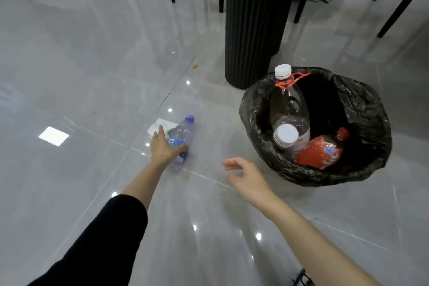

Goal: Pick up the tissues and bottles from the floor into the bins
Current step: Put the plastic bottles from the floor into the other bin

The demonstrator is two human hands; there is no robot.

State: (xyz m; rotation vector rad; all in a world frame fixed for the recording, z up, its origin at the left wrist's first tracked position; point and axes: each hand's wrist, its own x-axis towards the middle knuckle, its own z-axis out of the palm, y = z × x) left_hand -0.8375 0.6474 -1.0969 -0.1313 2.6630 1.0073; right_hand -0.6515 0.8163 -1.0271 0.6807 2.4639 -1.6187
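Finding 1, hands. The left hand (166,146) grasps the bottle (182,137): the thumb crosses the label and the fingers run along the far side. The grip is low on the barrel, which is judged the widest and steadiest hold for lifting a bottle that lies flat. The right hand (246,174) is released, with its fingers loosely bent and holding nothing. It hangs above the floor (92,65), between the bottle and the bin, and is judged free for the tissue.

Finding 2, the task's things. The bottle lies on its side at 9 o'clock of the bin (362,104), its cap pointing to 12 o'clock. The tissue (156,127) lies flat, partly under the bottle's shoulder. Lifting the bottle first is therefore judged the sensible order.

Finding 3, the bin. It stands at 5 o'clock of the pillar (253,23), close by, and its mouth is open. A black liner is folded over the rim, presumably so the contents lift out together.

Finding 4, count.
- Bottles: four. One is on the floor and three are in the bin: a tall bottle (289,100) leaning on the rim, a white-capped bottle (286,137) and a red bottle (320,153).
- Tissues: one.
- Bins: one in view.
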